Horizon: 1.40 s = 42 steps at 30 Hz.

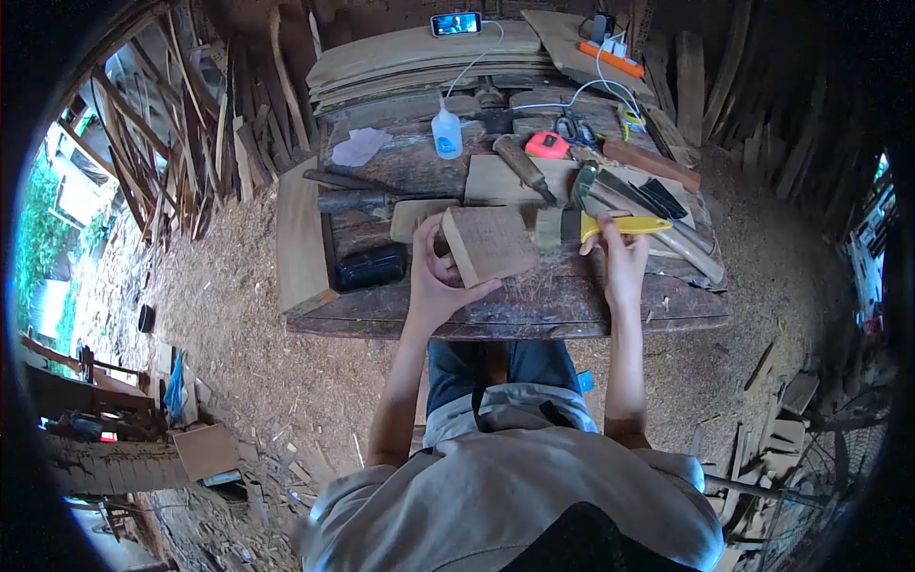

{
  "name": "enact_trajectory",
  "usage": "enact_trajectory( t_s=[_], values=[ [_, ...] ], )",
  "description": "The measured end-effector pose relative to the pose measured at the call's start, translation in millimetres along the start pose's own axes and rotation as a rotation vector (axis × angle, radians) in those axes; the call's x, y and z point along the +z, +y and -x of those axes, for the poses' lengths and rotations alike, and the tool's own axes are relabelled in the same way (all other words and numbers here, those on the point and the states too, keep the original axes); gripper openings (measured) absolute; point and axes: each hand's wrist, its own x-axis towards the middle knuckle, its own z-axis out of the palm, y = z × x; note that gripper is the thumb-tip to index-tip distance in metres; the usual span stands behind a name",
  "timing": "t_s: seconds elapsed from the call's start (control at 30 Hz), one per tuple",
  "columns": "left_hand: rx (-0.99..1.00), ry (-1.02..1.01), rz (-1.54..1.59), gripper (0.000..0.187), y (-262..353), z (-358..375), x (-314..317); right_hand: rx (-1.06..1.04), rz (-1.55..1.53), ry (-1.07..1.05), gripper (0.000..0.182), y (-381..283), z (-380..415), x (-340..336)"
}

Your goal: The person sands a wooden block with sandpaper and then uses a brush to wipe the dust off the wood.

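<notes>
Wooden block point(494, 246) is up over the bench point(400, 318) in the left hand point(437, 288), with fingers curled round its left side and thumb along its near edge, maybe to leave its wide face bare. Gripped by its handle in the right hand point(621, 259), the brush point(572, 227) points its hairs at the block, but I cannot tell if they touch. Around them, a dark jar point(370, 268), a wooden-handled tool point(519, 164), a bottle point(446, 134) and a red tape measure point(548, 145) crowd the bench, yet nothing stands between block and brush
</notes>
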Motion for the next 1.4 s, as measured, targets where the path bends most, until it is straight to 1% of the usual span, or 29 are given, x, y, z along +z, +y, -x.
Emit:
enact_trajectory(
  t_s=[0.1,0.17,0.23,0.27,0.3,0.33,0.37,0.43,0.5,0.57,0.63,0.7,0.83,0.9,0.97,1.0,1.03,1.07,1.1,1.13,1.17,1.23,1.27,1.3,1.4],
  values=[
    [-0.016,-0.007,0.063,0.111,2.1,0.3,5.6,-0.018,-0.049,-0.034,0.019,-24.7,12.1,34.3],
    [-0.018,-0.017,0.057,0.112,0.7,5.3,5.2,0.080,-0.271,-0.179,0.023,-22.8,20.1,57.6],
    [-0.013,-0.016,0.048,0.113,0.5,7.1,2.8,0.040,-0.205,-0.212,0.025,-1.8,21.0,72.1],
    [0.038,-0.040,-0.013,0.114,0.7,6.1,0.9,0.025,-0.140,-0.217,0.025,4.1,19.4,72.4],
    [0.090,-0.061,-0.075,0.115,1.3,5.7,-1.1,0.025,-0.142,-0.227,0.025,6.4,17.1,69.0],
    [0.000,-0.024,0.001,0.113,10.0,7.3,1.0,0.064,-0.133,-0.166,0.023,7.1,13.3,60.7],
    [0.003,-0.014,-0.001,0.113,10.6,7.4,0.7,0.103,-0.123,-0.103,0.022,8.7,9.2,50.6],
    [-0.016,0.028,0.049,0.111,9.2,5.7,2.3,0.101,-0.129,0.005,0.021,13.5,2.1,28.8],
    [0.005,-0.003,0.029,0.111,4.3,1.4,1.8,0.027,-0.058,0.073,0.026,7.0,-0.1,22.3],
    [0.019,-0.044,0.007,0.112,1.4,0.9,4.1,0.019,-0.057,0.058,0.027,-2.5,4.4,28.7],
    [-0.086,-0.054,0.080,0.113,9.6,2.2,7.8,-0.015,-0.121,-0.002,0.029,-16.9,15.2,56.5],
    [-0.077,-0.067,0.056,0.113,10.2,5.0,8.0,0.091,-0.238,-0.082,0.029,-11.0,21.4,78.9],
    [-0.047,-0.058,0.033,0.113,11.2,6.9,2.4,0.087,-0.172,-0.100,0.028,15.9,10.9,73.3],
    [-0.047,-0.013,0.057,0.112,11.3,7.0,2.1,0.094,-0.062,-0.033,0.024,21.5,0.5,44.9],
    [-0.049,0.023,0.089,0.111,7.0,5.3,1.4,0.068,0.011,0.013,0.025,19.5,-3.3,20.2],
    [-0.037,0.037,0.075,0.108,2.8,2.3,-0.4,0.056,0.017,0.060,0.024,12.4,-2.5,16.5],
    [-0.025,0.048,0.062,0.105,-0.6,0.9,-1.9,0.054,0.021,0.061,0.024,8.1,0.9,16.6],
    [-0.024,0.047,0.065,0.105,-3.1,1.5,-3.4,0.009,-0.025,0.108,0.023,2.9,5.6,17.4],
    [-0.121,0.130,0.152,0.100,-2.0,1.3,-4.1,-0.035,-0.071,0.153,0.021,-5.6,11.0,20.8],
    [-0.218,0.215,0.237,0.096,-1.3,1.7,-5.2,-0.056,-0.059,0.100,0.018,-11.0,17.0,21.8],
    [-0.220,0.217,0.235,0.096,-1.2,2.0,-7.2,-0.053,-0.060,0.100,0.018,-16.1,24.0,27.4],
    [-0.331,0.280,0.435,0.092,-2.2,3.5,-11.5,-0.150,-0.094,-0.022,0.016,-25.6,40.0,45.3],
    [-0.311,0.292,0.457,0.092,-4.9,6.0,-12.6,-0.133,-0.064,-0.108,0.014,-30.7,47.3,50.8],
    [-0.311,0.295,0.454,0.092,-4.9,6.8,-12.8,-0.105,-0.152,-0.193,0.014,-34.0,51.8,58.7],
    [-0.285,0.242,0.464,0.092,-5.3,6.2,-12.3,-0.095,-0.125,-0.347,0.018,-22.9,59.6,72.7]
  ],
)
